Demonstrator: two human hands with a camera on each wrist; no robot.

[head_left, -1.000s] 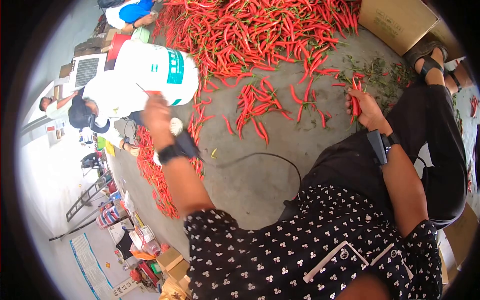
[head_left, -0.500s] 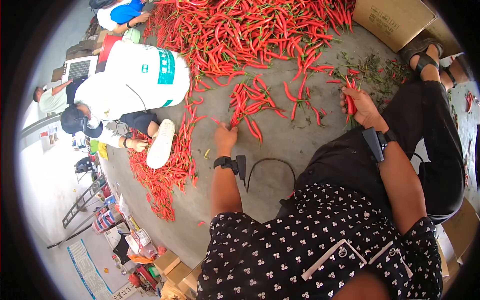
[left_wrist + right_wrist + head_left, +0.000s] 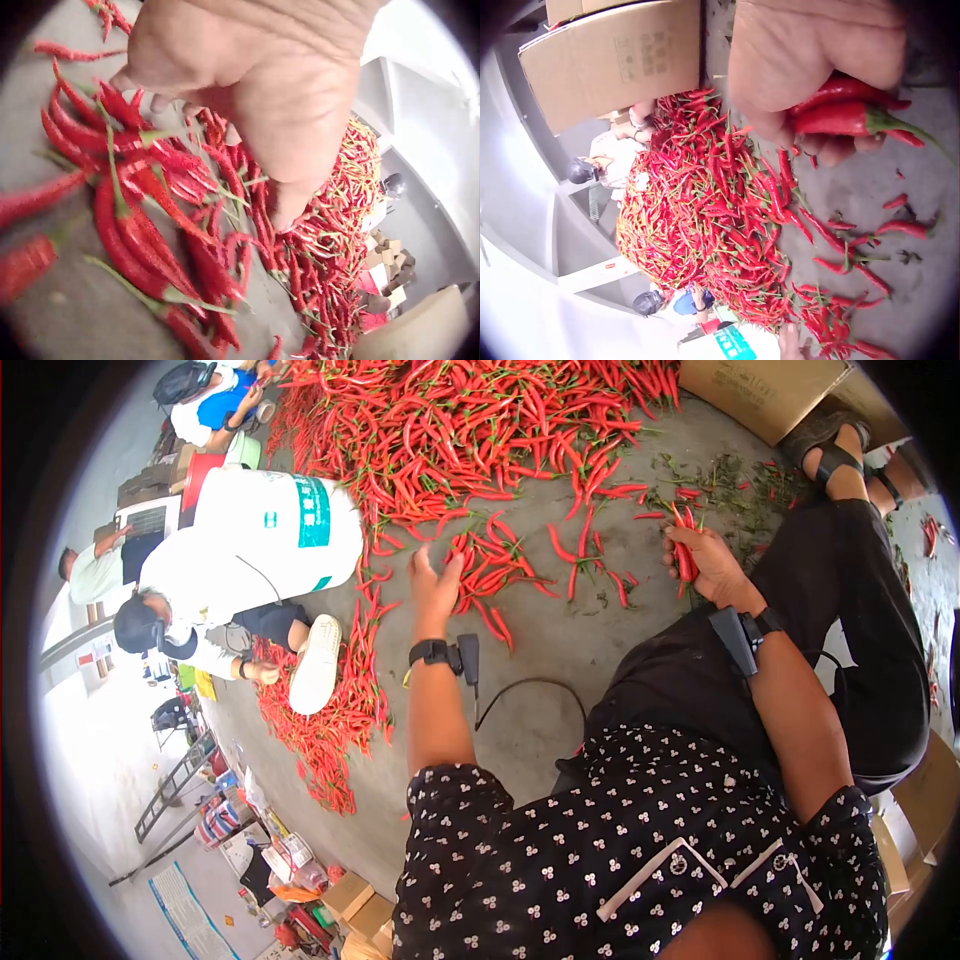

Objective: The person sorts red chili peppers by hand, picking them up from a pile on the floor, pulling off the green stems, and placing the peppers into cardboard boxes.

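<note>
My left hand point(image 3: 436, 596) is at the left edge of a small pile of red chili peppers point(image 3: 495, 568) on the concrete floor. Its thumb and fingers are spread apart, with nothing between them. In the left wrist view the fingers reach down past the near chilies, and some fingertips are hidden behind the palm. Over on the right, my right hand point(image 3: 715, 565) grips a small bunch of red chilies point(image 3: 832, 118), their green stems sticking out of the fist. A few loose chilies point(image 3: 575, 550) lie between the two hands.
A large chili heap point(image 3: 480, 440) spreads across the floor ahead. To the left stands a white bucket point(image 3: 335, 545) with a teal label; a seated person's white shoe point(image 3: 317, 665) rests by another chili pile point(image 3: 335, 770). A cardboard box point(image 3: 755, 395) and leafy scraps point(image 3: 735, 485) are at right.
My left hand came back from beside the white bucket to the small pile, where its fingertips were together; now they are spread. The right hand has kept hold of its chilies.
</note>
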